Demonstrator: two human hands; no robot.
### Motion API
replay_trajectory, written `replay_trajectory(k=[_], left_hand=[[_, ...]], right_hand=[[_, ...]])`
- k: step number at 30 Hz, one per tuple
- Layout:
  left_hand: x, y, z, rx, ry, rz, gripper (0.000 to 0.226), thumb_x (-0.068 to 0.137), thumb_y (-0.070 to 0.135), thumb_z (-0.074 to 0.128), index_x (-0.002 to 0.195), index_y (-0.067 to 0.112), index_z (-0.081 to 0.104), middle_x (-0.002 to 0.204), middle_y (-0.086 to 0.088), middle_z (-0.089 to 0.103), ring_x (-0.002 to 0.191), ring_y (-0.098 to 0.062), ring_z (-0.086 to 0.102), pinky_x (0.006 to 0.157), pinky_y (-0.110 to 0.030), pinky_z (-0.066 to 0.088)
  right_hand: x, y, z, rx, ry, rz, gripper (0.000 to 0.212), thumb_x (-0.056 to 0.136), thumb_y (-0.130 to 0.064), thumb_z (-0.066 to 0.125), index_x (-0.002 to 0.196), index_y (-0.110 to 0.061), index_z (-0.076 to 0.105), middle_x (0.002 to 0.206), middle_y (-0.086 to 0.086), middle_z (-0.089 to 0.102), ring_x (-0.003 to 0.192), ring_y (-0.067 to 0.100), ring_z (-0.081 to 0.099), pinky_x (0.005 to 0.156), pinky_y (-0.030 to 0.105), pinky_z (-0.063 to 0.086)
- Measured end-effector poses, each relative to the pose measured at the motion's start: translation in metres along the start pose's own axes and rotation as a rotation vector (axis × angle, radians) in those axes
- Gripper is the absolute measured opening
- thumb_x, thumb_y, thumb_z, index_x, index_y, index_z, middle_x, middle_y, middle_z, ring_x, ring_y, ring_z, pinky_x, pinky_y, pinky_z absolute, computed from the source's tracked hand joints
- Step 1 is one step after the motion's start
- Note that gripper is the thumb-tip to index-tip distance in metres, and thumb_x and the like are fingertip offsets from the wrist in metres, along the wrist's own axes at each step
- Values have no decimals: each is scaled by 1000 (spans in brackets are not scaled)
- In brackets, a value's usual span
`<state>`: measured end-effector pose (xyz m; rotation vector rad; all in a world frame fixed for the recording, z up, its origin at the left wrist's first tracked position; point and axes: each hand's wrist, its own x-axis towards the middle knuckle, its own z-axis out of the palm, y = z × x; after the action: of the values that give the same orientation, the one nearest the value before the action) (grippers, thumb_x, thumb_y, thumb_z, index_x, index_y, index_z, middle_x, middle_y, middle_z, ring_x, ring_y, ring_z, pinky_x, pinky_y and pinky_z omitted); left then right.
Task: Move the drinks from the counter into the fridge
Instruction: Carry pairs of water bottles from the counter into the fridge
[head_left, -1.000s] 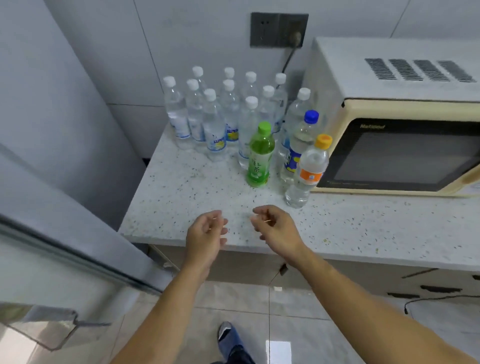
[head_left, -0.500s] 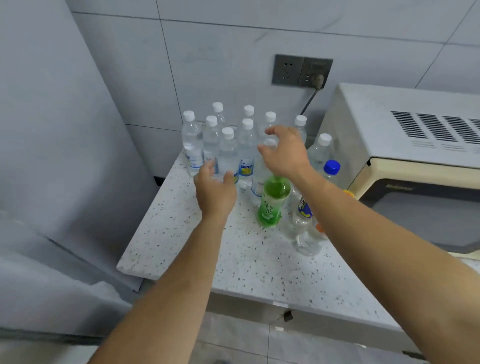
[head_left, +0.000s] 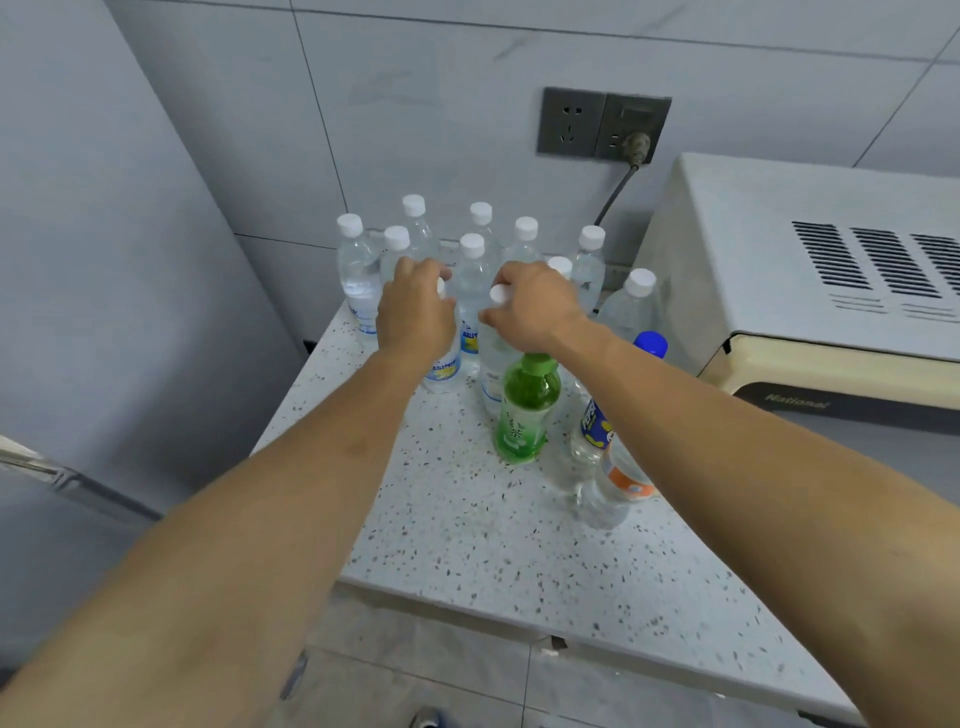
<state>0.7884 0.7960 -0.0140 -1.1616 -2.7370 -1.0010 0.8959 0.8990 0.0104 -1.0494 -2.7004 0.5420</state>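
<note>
Several clear water bottles with white caps stand at the back of the speckled counter. My left hand curls over the neck of a front-row water bottle with a blue and yellow label. My right hand grips the neck of the neighbouring water bottle, its white cap showing by my thumb. In front stand a green tea bottle, a blue-capped bottle and an orange-labelled bottle, both partly hidden by my right forearm.
A cream microwave fills the right side of the counter, plugged into a wall socket. The grey fridge side rises at the left, with its open door's edge lower left. Bare counter lies in front of the bottles.
Both hands reached from the counter's front edge to the bottles. The left hand moved up onto a bottle neck; the right hand came down and left onto the adjacent bottle. The view moved closer.
</note>
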Motion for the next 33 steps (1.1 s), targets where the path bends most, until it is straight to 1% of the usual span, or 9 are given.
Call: replay_trajectory(k=[4,9,13,18,21,23,27,31,33], left_hand=[[-36,-10,-6,-123,66,-11,29,90,9,63,118,17,63,124,-6,54,102,-22,59,78,-23,37],[-76,-27,-30,-207,145,-49,34,86,6,64,117,20,64,118,-4,59,98,-14,56,79,-18,37],[-100,-42,-54,-248,97,-45,37,84,9,68,117,26,63,118,1,63,95,-13,59,80,-24,44],[-137,-60,-69,-251,141,-80,36,85,19,68,115,36,60,103,16,61,74,11,53,61,-1,36],[-152,-64,-66,-302,208,-93,35,85,22,69,117,34,60,102,24,60,84,-1,55,70,-8,40],[-160,-67,-60,-331,230,-118,35,86,28,69,119,36,57,101,35,53,93,-11,53,76,-16,40],[-173,-80,-43,-456,163,-204,45,86,47,66,127,37,50,117,30,55,112,-2,53,91,-21,43],[-183,-96,-24,-654,122,-317,55,77,52,75,125,43,50,123,24,60,116,0,58,90,-25,51],[-187,-107,-13,-720,92,-353,55,73,48,80,121,45,52,118,20,64,109,-1,63,87,-27,55]], right_hand=[[-7,-17,-2,-8,-64,-96,29,83,-34,73,102,-16,62,104,4,61,92,23,59,72,29,42],[-27,-37,-2,-47,-117,-196,17,80,-24,71,94,-16,63,102,3,66,90,23,60,68,27,40],[-49,-38,-1,161,-133,-161,20,77,-24,77,88,-19,61,88,-5,62,81,17,58,63,26,41],[-83,-45,5,419,-100,-151,18,75,-24,79,83,-23,63,80,-8,64,68,7,57,53,18,46],[-96,-50,18,452,-136,-164,16,76,-22,78,83,-20,63,74,-9,62,62,7,55,49,16,44],[-103,-51,30,465,-109,-177,16,77,-23,78,83,-18,63,76,-7,63,65,7,53,55,20,42],[-123,-37,58,551,49,-189,34,73,-39,84,95,-21,65,94,-4,61,83,7,52,70,13,41],[-151,-14,93,740,-82,-65,52,66,-50,86,109,-44,56,107,-18,60,97,-1,59,80,13,48],[-160,-3,113,759,-135,2,60,67,-42,89,116,-41,54,112,-18,61,103,-2,58,86,18,50]])
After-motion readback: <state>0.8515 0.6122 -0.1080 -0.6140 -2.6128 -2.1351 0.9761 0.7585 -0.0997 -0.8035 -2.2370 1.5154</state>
